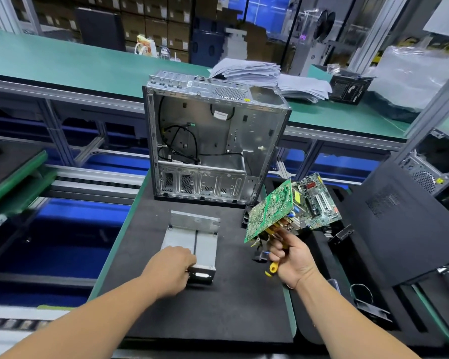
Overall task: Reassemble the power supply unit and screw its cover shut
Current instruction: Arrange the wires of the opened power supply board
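The open grey metal power supply case [192, 239] lies on the black foam mat [205, 307] in front of me. My left hand [170, 268] grips its near left corner. My right hand [292, 257] holds up the green power supply circuit board [268, 211], solder side towards me, to the right of the case. A yellow-handled screwdriver [272, 268] is also in that hand, its handle sticking out below the fingers. Small wires dangle from the board's lower edge.
An empty computer chassis [213, 141] stands upright at the far end of the mat. A motherboard [319, 200] lies behind the raised board. A black side panel [399, 224] leans at the right. A stack of papers [257, 73] sits on the green bench behind.
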